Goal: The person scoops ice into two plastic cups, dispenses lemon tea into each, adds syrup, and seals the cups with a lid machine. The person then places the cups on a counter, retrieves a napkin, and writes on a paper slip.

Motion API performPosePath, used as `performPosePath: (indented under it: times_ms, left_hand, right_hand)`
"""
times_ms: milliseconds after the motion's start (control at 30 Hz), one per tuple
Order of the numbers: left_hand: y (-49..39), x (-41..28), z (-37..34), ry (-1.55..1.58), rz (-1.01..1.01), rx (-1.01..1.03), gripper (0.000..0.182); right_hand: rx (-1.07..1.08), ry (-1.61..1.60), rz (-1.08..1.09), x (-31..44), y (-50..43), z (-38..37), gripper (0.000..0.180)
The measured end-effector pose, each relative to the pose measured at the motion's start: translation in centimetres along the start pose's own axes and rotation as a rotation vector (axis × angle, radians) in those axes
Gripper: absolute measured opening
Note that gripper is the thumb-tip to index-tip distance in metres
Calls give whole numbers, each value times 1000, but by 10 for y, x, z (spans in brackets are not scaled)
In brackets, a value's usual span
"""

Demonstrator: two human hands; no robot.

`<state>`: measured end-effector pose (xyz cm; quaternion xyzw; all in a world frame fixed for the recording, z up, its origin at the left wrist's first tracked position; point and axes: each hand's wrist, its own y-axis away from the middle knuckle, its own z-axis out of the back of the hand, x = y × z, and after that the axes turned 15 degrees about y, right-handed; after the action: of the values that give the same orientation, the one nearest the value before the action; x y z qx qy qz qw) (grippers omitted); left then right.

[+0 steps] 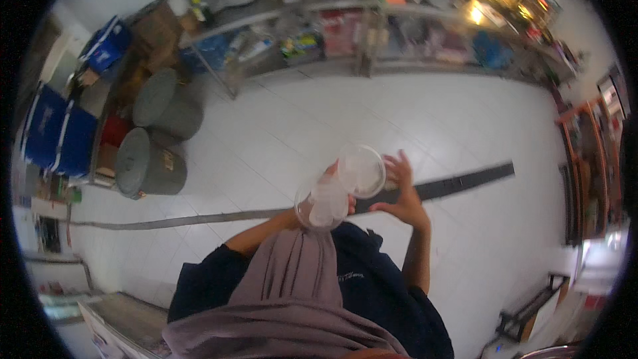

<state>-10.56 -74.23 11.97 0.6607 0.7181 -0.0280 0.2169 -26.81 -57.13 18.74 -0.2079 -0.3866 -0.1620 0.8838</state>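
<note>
Near the middle of the head view, my left hand is wrapped around clear plastic containers, mostly hidden behind them. One round clear container is nearest my body. Another round one, with a pale rim, sits just beyond it and to the right. Whether they are stacked or separate pieces is too blurred to tell. To their right, my right hand has its fingers spread and its thumb apart, holding nothing. Its fingertips are close to the farther container's rim; contact cannot be made out.
A dark strip crosses the white tiled floor. Two grey lidded bins stand left, near blue bags. A long metal counter with loaded shelves runs along the far side. An orange-framed rack stands right.
</note>
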Motion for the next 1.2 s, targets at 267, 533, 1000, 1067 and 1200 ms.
performPosePath:
  times_ms: [267,533,1000,1067,1200]
  left_hand:
    - [-51,-101,31,157,-437,-379,50]
    - [-117,-226,99,780,-178,126,93]
    - [-215,-446,189,58,-88,516,116]
    - [-219,-474,196,37,-157,464,114]
    - [-238,-530,207,-1,-279,354,110]
  right_hand:
    - [492,-628,222,-21,-224,-108,118]
    - [498,-516,187,-23,-376,-158,106]
    - [-268,-88,-69,-131,-656,-196,95]
    - [-309,-85,-118,-159,-694,-214,91]
    - [-395,72,-180,-204,-778,-248,87]
